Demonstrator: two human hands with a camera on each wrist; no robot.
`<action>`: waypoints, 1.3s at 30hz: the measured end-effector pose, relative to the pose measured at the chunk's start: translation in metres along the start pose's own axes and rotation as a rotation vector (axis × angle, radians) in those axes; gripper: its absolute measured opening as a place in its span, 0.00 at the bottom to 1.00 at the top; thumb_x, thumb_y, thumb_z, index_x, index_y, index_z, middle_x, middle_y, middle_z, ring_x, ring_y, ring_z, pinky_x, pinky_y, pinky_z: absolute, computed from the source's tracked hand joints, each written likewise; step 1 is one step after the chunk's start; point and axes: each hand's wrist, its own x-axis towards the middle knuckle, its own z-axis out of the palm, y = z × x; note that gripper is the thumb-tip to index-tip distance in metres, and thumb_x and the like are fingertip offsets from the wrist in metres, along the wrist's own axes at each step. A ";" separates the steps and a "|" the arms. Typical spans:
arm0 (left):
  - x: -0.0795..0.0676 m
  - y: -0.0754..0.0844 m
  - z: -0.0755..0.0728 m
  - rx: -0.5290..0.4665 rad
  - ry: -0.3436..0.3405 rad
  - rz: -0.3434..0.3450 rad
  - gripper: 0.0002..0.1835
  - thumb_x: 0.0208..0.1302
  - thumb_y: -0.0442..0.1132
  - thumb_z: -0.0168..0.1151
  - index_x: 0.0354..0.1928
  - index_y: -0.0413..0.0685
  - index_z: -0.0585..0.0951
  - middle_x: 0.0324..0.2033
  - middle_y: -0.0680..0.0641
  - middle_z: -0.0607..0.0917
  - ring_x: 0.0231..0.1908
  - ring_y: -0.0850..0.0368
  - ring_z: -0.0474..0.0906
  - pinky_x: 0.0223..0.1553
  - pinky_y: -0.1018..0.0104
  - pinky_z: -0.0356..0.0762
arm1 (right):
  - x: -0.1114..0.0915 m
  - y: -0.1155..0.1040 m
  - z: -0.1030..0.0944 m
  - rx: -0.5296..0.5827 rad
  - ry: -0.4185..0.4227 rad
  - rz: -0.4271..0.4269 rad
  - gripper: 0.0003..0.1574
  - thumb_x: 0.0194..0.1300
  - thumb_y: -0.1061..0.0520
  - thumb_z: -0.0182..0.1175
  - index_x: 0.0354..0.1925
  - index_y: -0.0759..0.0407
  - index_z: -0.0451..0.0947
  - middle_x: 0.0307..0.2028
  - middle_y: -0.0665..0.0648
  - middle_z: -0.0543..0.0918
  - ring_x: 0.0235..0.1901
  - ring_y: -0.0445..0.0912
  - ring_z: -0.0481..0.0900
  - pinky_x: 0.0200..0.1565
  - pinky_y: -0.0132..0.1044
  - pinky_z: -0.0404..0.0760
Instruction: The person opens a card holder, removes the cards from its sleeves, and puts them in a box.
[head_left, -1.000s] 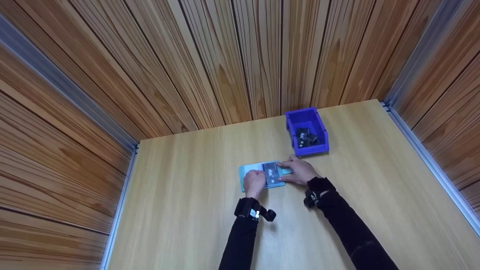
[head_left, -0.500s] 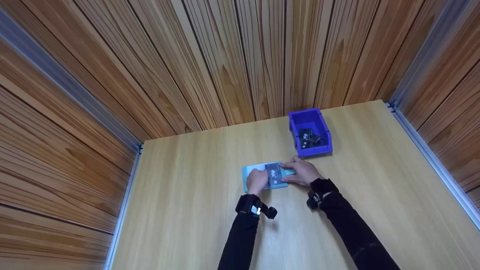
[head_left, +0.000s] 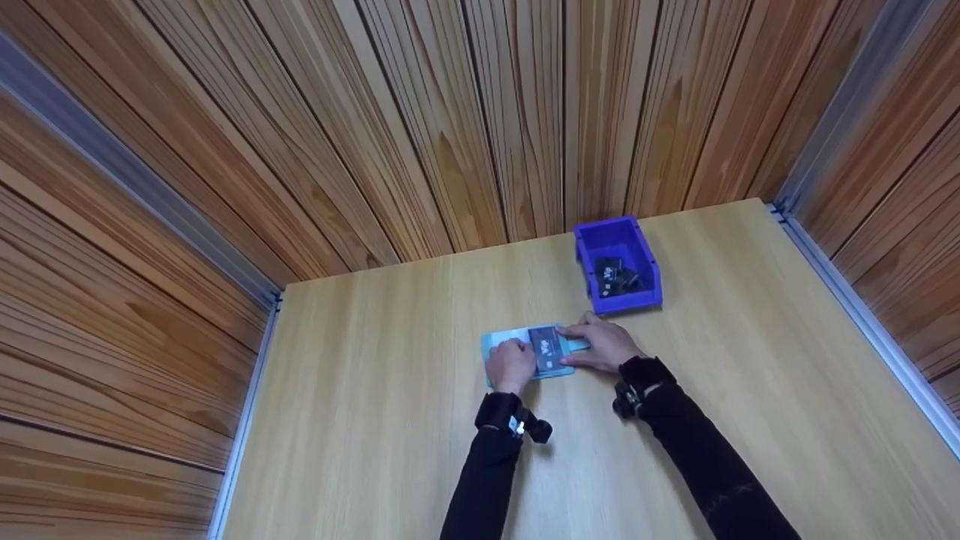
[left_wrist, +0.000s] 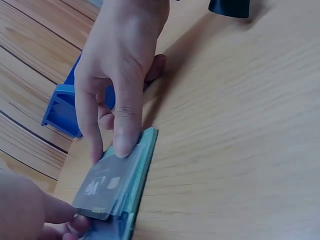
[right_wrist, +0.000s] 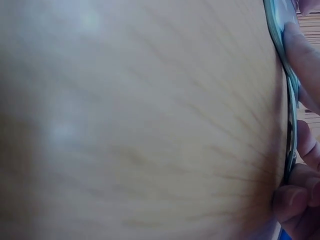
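A teal card holder (left_wrist: 145, 162) with clear pockets lies open on the table. In its right half sits a dark VIP card (head_left: 546, 349), lettering facing up. My left hand (head_left: 511, 365) is over the left half, fingers curled. In the left wrist view its thumb and a fingertip pinch the card's near edge. My right hand (head_left: 606, 345) grips the holder's right end, thumb (left_wrist: 124, 142) and index finger on top near the card's far edge. A short teal strap (head_left: 577, 344) shows between them. The right wrist view catches only the holder's edge and some fingers.
Behind the right hand stands a purple bin (head_left: 630, 304) near the table's back edge. Inside it lie a dark card (head_left: 607, 276) and several small black pieces. Wooden panel walls (head_left: 450, 135) rise at the back and both sides of the table.
My left hand shifts slightly at the card's left edge, its knuckles moving toward the card and then back. The right hand keeps its hold; card and holder stay nearly in place.
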 end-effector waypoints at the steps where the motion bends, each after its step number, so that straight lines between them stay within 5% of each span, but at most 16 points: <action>1: 0.000 -0.001 0.000 0.002 0.011 0.010 0.18 0.75 0.43 0.58 0.23 0.50 0.81 0.18 0.54 0.73 0.25 0.55 0.71 0.29 0.64 0.63 | 0.000 0.000 0.000 -0.003 0.001 0.003 0.44 0.57 0.36 0.75 0.68 0.48 0.78 0.43 0.54 0.74 0.37 0.45 0.69 0.40 0.36 0.69; 6: -0.002 -0.004 0.001 0.044 0.049 0.056 0.12 0.74 0.46 0.62 0.34 0.51 0.89 0.29 0.52 0.86 0.36 0.53 0.77 0.41 0.58 0.73 | 0.000 -0.001 0.000 -0.016 0.008 -0.006 0.43 0.57 0.37 0.75 0.68 0.49 0.78 0.45 0.55 0.76 0.38 0.45 0.70 0.41 0.37 0.70; 12: -0.007 -0.007 0.005 0.097 0.079 0.082 0.10 0.74 0.46 0.62 0.39 0.52 0.89 0.37 0.50 0.88 0.43 0.50 0.78 0.51 0.54 0.74 | 0.000 0.000 0.000 -0.009 0.006 -0.020 0.43 0.57 0.36 0.75 0.68 0.48 0.79 0.44 0.55 0.77 0.36 0.45 0.69 0.39 0.36 0.68; 39: -0.008 -0.011 0.003 0.024 0.071 0.088 0.09 0.78 0.41 0.55 0.41 0.48 0.83 0.38 0.46 0.85 0.44 0.48 0.76 0.51 0.54 0.73 | 0.001 -0.001 -0.004 -0.072 -0.027 -0.050 0.44 0.58 0.36 0.74 0.70 0.41 0.75 0.42 0.56 0.74 0.33 0.45 0.66 0.36 0.35 0.65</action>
